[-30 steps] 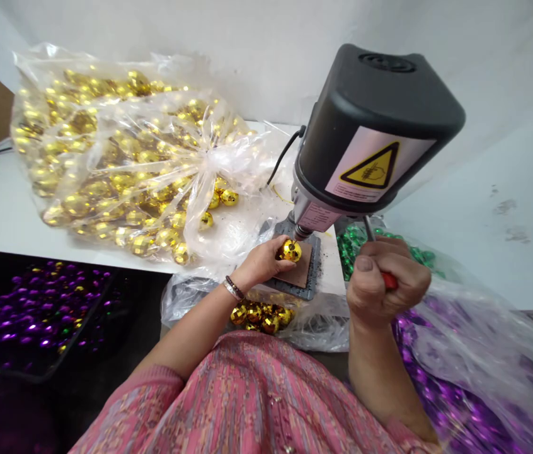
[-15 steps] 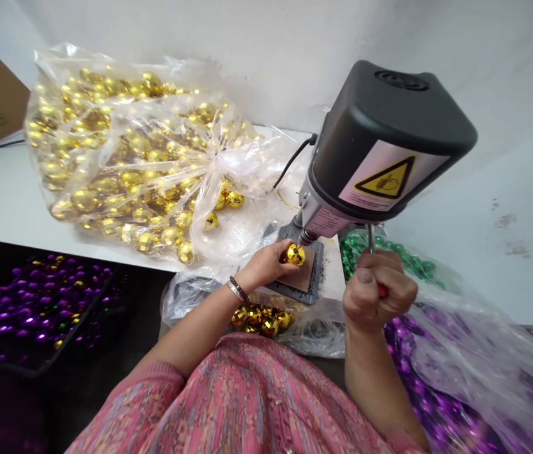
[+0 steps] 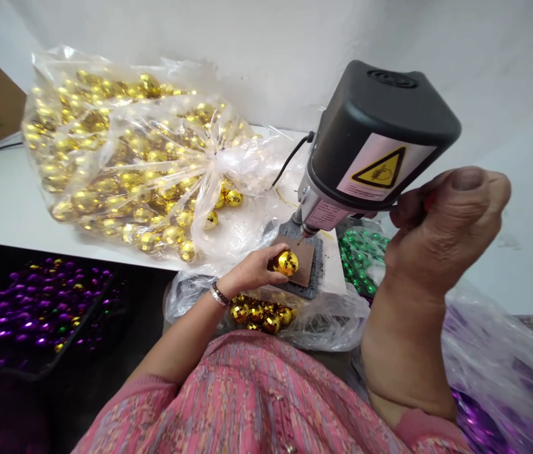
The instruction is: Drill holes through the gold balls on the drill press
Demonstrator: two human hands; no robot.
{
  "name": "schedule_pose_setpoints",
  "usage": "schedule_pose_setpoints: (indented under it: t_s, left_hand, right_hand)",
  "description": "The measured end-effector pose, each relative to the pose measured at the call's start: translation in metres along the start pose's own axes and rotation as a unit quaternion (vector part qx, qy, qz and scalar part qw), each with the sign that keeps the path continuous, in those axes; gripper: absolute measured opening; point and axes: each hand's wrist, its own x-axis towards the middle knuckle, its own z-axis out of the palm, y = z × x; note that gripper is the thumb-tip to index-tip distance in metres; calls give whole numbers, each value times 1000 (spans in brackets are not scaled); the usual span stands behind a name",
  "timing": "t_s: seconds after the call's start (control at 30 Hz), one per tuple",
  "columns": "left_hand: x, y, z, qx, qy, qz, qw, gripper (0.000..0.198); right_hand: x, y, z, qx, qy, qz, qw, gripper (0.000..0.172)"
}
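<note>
A shiny gold faceted ball [image 3: 287,263] is pinched between the thumb and fingers of my left hand [image 3: 257,270]. That hand is over the front left of a drill press base [image 3: 312,287], on which a brown board [image 3: 302,271] lies. Just behind the ball, apart from it, the thin drill bit [image 3: 300,241] points down. My right hand [image 3: 450,221] is closed round the feed lever of the bench drill press [image 3: 384,139], at the right of its black motor housing; only a bit of the red knob shows between the fingers.
A big clear bag of gold balls [image 3: 129,170] fills the table's left. More gold balls [image 3: 264,314] lie in an open bag below the table edge. Green balls [image 3: 363,252] and a bag of purple ones [image 3: 479,422] are at right; a black crate of purple balls [image 3: 25,309] stands lower left.
My right hand has swung up and to the right with the lever. My left hand has drawn the gold ball slightly toward me and left, off the drill bit.
</note>
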Motion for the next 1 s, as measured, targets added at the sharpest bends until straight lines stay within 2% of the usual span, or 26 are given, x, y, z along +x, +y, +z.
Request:
schedule_pose_setpoints:
  t_s: [0.1,0.17,0.2,0.27,0.33,0.37,0.43,0.5,0.6,0.7,0.77,0.87,1.0]
  left_hand:
    - [-21,-2,-25,3,-53,-23,998,66]
    - [-29,-5,-43,3,-28,-57,998,63]
    - [-29,-8,-52,13,17,-79,997,56]
    - [-23,-15,-68,72,150,-126,978,42]
    - [-13,-24,-82,165,276,-168,932,35]
    - [-8,-28,-88,208,317,-186,906,36]
    - [1,-36,-98,270,356,-218,868,40]
    - [6,-41,-105,303,347,-261,849,40]
    - [8,-45,-109,344,276,-332,834,41]
    - [10,-47,-107,380,228,-330,834,46]
    - [13,-48,-106,373,229,-309,845,53]
    - [25,-48,-108,302,227,-303,875,63]
    - [51,-45,-103,228,200,-298,905,55]
  right_hand:
    - [-2,3,-2,8,2,2,1000,43]
    - [-2,4,-2,6,9,-2,1000,47]
    - [-2,5,-1,5,14,-4,1000,48]
    - [-2,4,-1,5,23,0,1000,51]
    - [-3,3,-1,4,20,12,1000,51]
    - [-3,3,-2,5,16,17,1000,50]
    - [-4,2,-3,2,9,20,1000,47]
    - [-5,3,-5,-8,7,15,1000,46]
    - [-6,6,-8,-26,3,6,1000,45]
    - [-7,9,-11,-21,3,1,1000,45]
    - [-7,10,-11,-20,6,4,1000,45]
    - [-7,8,-11,-38,14,17,999,48]
    - [-8,2,-11,-62,16,40,997,52]
